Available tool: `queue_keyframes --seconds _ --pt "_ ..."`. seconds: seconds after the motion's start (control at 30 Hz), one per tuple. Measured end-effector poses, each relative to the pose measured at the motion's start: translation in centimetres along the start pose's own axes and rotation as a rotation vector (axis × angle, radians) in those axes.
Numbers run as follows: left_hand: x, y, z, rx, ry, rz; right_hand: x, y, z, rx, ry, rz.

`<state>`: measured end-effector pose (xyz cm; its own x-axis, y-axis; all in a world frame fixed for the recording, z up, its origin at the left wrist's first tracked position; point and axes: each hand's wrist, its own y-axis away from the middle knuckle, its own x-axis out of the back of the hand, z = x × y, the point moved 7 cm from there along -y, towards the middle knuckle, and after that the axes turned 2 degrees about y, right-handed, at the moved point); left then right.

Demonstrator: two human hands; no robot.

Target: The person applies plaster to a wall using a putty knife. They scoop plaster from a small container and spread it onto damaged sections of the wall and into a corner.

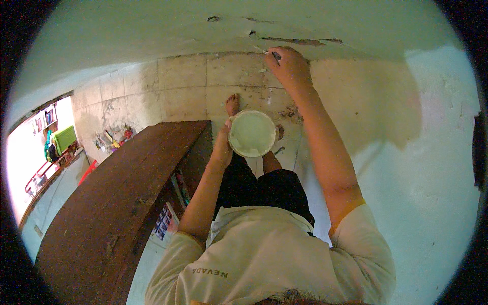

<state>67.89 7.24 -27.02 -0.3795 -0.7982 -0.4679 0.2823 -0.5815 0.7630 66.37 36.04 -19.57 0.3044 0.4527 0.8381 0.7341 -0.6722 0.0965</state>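
My left hand grips the side of a round tub of pale, creamy paste in front of my legs. My right hand is raised toward the wall, its fingers closed on a small scraper with a light blade. The scraper's tip is close to the wall, just below a long dark gash with a hole at its left end; whether it touches cannot be told. My bare left foot is on the tiled floor beyond the tub.
A dark wooden cabinet with books inside stands beside me on the left. Small tools and odds lie on the tiles past it. A doorway at far left shows shelves and a green object. A pale wall is on my right.
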Motion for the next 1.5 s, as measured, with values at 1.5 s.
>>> queue_keyframes --seconds 1.5 --pt "1.0 -0.3 0.8 -0.097 0.075 -0.023 -2.8 0.5 -3.9 0.253 0.267 0.002"
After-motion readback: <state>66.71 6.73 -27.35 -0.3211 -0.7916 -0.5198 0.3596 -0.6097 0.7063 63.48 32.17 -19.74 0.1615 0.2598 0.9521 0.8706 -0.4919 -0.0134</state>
